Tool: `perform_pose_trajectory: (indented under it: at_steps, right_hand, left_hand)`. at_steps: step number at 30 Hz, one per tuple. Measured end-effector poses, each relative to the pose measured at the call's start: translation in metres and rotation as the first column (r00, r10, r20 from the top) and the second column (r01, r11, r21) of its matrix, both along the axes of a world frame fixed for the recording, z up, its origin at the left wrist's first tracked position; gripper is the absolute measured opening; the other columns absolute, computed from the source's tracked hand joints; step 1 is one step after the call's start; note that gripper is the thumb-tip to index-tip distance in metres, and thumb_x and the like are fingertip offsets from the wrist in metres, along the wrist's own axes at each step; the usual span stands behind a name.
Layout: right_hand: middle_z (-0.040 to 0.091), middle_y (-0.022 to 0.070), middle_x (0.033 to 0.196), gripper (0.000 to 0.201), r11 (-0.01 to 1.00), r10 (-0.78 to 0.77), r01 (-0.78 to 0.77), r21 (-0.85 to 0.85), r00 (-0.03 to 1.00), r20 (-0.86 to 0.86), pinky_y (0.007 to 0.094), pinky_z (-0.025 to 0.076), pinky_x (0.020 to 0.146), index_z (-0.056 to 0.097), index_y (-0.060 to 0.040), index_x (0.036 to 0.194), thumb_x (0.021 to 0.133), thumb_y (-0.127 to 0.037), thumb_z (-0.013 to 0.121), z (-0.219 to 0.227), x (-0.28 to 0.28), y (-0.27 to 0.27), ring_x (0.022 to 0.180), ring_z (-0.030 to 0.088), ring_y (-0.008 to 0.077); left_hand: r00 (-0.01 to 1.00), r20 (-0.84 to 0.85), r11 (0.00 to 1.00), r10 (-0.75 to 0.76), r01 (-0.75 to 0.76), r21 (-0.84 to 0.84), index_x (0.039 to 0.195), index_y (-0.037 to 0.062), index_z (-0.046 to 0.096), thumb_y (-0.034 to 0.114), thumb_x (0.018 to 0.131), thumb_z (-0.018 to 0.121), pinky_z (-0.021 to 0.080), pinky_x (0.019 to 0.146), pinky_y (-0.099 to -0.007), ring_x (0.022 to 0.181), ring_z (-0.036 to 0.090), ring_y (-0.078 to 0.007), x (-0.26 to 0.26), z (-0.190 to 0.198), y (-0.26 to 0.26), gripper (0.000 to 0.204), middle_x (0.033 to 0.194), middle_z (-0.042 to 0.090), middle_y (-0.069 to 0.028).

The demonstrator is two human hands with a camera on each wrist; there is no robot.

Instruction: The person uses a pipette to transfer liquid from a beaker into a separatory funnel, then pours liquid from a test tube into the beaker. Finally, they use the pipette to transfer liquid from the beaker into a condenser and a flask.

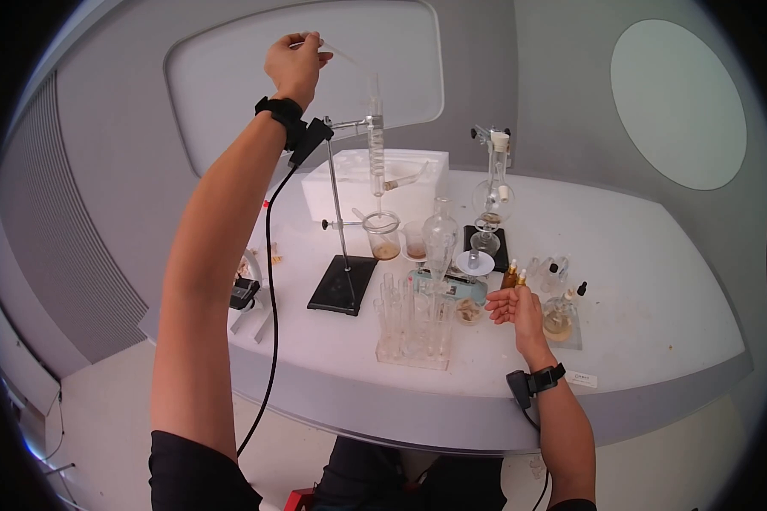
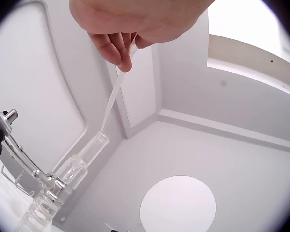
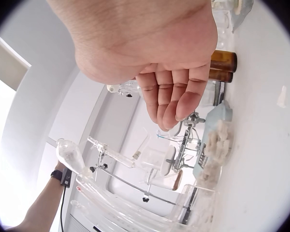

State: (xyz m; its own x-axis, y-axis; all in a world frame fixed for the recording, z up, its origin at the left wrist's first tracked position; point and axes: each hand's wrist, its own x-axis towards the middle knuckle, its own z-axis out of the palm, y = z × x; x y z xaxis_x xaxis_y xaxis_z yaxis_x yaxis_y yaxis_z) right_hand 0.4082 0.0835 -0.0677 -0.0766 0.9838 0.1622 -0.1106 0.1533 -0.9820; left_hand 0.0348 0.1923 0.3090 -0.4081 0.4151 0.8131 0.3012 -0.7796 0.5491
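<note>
The fingers of the left hand (image 2: 140, 21) pinch a clear pipette (image 2: 115, 94) near its upper end, the tips pressed together around it. The pipette lies below the fingers, its long axis slanting down, in the head view rightward, toward the mouth of an upright glass tube (image 1: 377, 140) with a coil inside. The relation that counts, I judge, is tip to mouth: in the left wrist view the tip meets the rim, but whether it is inside, on the edge or only in line with it cannot be told. The left hand is clearly the nearer one.

Farther out, a clamp (image 1: 349, 124) on a stand (image 1: 341, 285) grips the tube above a beaker (image 1: 383, 249). The right hand (image 1: 520, 315) hangs low over the worktop (image 1: 665, 324), its fingers loosely bent and holding nothing, just beside brown bottles (image 3: 224, 61).

The pipette's top is hidden in the left hand, its far end fades against the pale wall in the head view, and any liquid inside is too faint to make out.
</note>
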Motion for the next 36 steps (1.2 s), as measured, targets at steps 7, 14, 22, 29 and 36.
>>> perform_pose_trajectory:
  at_steps: [7, 14, 22, 29, 36]
  right_hand:
    - [0.071, 0.0122, 0.082, 0.066, 1.0, -0.009, 0.009, 0.014, 1.0, 0.014, 0.0271, 0.051, 0.062, 0.071, 0.0043, 0.098, 0.102, -0.04, 0.022, 0.0, -0.002, -0.001, 0.065, 0.063, 0.0144]
    - [0.071, 0.0122, 0.083, 0.064, 1.0, -0.005, 0.005, 0.029, 1.0, 0.029, 0.027, 0.051, 0.062, 0.071, 0.0043, 0.097, 0.102, -0.038, 0.023, 0.001, -0.004, -0.002, 0.065, 0.063, 0.0144]
    - [0.071, 0.0128, 0.083, 0.063, 1.0, -0.005, 0.005, 0.008, 1.0, 0.02, 0.0274, 0.052, 0.063, 0.071, 0.005, 0.099, 0.102, -0.038, 0.025, -0.002, -0.003, 0.001, 0.066, 0.063, 0.0148]
    - [0.072, 0.0132, 0.083, 0.062, 1.0, -0.019, 0.019, -0.002, 0.999, 0.048, 0.0279, 0.052, 0.063, 0.07, 0.0057, 0.099, 0.102, -0.039, 0.026, -0.001, -0.004, 0.001, 0.066, 0.063, 0.0155]
    - [0.072, 0.0136, 0.084, 0.061, 0.999, -0.029, 0.031, -0.026, 0.998, 0.062, 0.0288, 0.052, 0.064, 0.07, 0.0062, 0.099, 0.1, -0.038, 0.028, -0.002, -0.002, 0.003, 0.067, 0.063, 0.0161]
  left_hand:
    - [0.95, 0.186, 0.967, -0.252, 0.238, 0.097, 0.113, -0.0091, 0.057, 0.014, 0.093, 0.069, 0.061, 0.077, -0.0318, 0.087, 0.073, -0.029, -0.022, -0.026, -0.032, 0.032, 0.106, 0.07, -0.0196]
    - [0.922, 0.216, 0.945, -0.321, 0.326, 0.012, 0.11, -0.0014, 0.058, 0.022, 0.093, 0.072, 0.058, 0.078, -0.0336, 0.089, 0.073, -0.026, -0.002, -0.139, -0.088, 0.033, 0.111, 0.071, -0.0188]
    - [0.89, 0.256, 0.895, -0.378, 0.422, -0.146, 0.103, 0.0027, 0.066, 0.019, 0.093, 0.071, 0.056, 0.071, -0.0279, 0.084, 0.072, -0.0181, 0.032, -0.23, -0.085, 0.02, 0.103, 0.073, -0.0115]
    - [0.921, 0.171, 0.875, -0.351, 0.387, -0.291, 0.103, -0.0024, 0.066, 0.018, 0.093, 0.071, 0.055, 0.067, -0.0245, 0.078, 0.071, -0.0146, 0.046, -0.264, -0.063, 0.024, 0.093, 0.073, -0.0081]
    - [0.954, 0.08, 0.865, -0.29, 0.297, -0.405, 0.106, -0.0032, 0.067, 0.018, 0.093, 0.07, 0.055, 0.066, -0.0248, 0.077, 0.071, -0.0136, 0.053, -0.273, -0.041, 0.025, 0.089, 0.073, -0.0078]
